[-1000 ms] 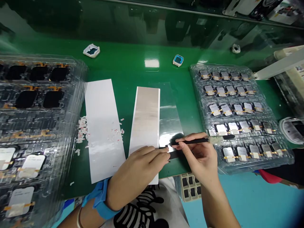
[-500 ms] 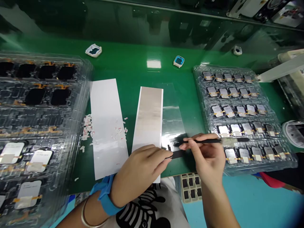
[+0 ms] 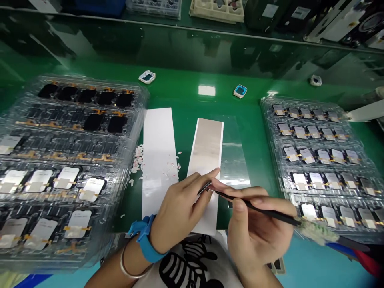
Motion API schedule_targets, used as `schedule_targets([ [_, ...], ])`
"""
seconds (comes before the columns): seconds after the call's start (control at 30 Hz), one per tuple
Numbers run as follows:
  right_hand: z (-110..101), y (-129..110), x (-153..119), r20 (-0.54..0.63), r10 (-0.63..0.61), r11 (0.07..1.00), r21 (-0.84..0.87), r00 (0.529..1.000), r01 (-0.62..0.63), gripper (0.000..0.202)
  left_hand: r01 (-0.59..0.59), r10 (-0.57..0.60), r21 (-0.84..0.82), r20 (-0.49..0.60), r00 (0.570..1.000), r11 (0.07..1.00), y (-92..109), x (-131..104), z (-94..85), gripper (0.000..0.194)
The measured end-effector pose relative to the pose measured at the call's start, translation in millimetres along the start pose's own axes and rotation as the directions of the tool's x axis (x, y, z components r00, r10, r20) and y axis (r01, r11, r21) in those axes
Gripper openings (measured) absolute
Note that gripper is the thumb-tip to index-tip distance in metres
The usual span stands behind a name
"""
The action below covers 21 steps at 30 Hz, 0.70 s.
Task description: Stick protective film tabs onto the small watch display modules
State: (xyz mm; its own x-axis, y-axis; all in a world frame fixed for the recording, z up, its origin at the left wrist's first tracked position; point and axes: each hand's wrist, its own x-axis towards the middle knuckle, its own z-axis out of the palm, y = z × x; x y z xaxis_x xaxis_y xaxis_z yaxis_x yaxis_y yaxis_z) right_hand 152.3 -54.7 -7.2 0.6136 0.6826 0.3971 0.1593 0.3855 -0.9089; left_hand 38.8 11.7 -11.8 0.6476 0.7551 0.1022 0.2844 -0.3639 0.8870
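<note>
My left hand (image 3: 183, 202), with a blue band at the wrist, pinches a small dark flat piece (image 3: 204, 187), seen nearly edge-on, above a long strip (image 3: 207, 148) with a grey-beige face and white edges. In my right hand (image 3: 261, 228) are slim black tweezers (image 3: 270, 212), their rear part wrapped in pale, frayed material. The tweezer tip meets the small piece at my left fingertips; fingers hide part of this contact. A plain white strip (image 3: 159, 148) lies to the left, with tiny white and red scraps (image 3: 138, 159) beside it. A clear film (image 3: 235, 156) lies right of the grey-beige strip.
On the left, a stacked clear tray (image 3: 132, 140) carries black and silver screen modules with orange flex cables. Another clear tray (image 3: 271, 140) on the right has rows of silver-backed modules. Watch-like frames (image 3: 147, 77) lie at the back, below a shelf edge (image 3: 168, 30).
My hands have come closer together, and the tweezer tip has moved left to the dark piece at my left fingertips. The dark piece is now tilted up. The camera view has shifted.
</note>
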Motion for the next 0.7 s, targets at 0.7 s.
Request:
schedule_targets([
  [0.7, 12, 13, -3, -0.012, -0.034, 0.999, -0.036, 0.999, 0.033, 0.029, 0.044, -0.041, -0.107, 0.026, 0.999, 0.993, -4, -3, -2.2, 0.055],
])
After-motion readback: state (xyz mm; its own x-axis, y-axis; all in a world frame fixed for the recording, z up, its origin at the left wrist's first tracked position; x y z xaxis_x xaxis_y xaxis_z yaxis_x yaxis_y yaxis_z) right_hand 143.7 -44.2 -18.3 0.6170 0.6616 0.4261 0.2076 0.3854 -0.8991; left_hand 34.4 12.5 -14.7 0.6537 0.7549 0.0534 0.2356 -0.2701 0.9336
